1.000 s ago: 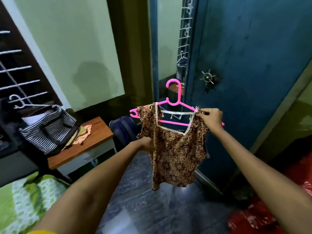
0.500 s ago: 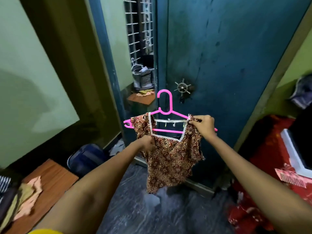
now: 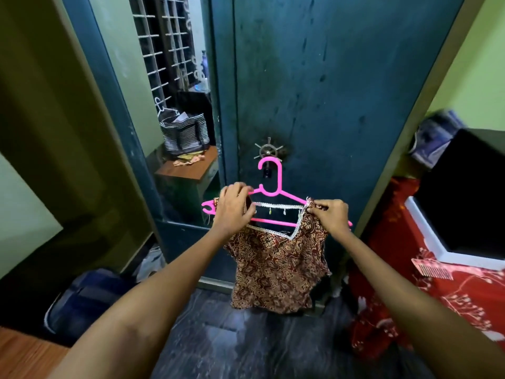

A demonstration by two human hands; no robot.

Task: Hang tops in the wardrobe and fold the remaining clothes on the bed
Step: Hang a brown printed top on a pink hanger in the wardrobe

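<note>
A brown patterned top (image 3: 276,269) with white lace neckline hangs on a pink plastic hanger (image 3: 273,187), held up in front of the closed dark blue wardrobe door (image 3: 328,91). My left hand (image 3: 233,207) grips the top's left shoulder and the hanger's left arm. At the right shoulder my right hand (image 3: 329,216) pinches the fabric over the hanger's right arm. The hanger's hook points up, just below the wardrobe's wheel-shaped metal handle (image 3: 269,151).
A mirror panel (image 3: 175,105) on the wardrobe's left door reflects a striped bag and a wooden table. A dark blue bag (image 3: 82,299) lies on the floor at the left. At the right, red floral cloth (image 3: 426,283) covers furniture, with a pink comb (image 3: 431,270) on it.
My left hand has moved up from the top's side to its left shoulder on the hanger. The view has turned right and closer to the wardrobe door.
</note>
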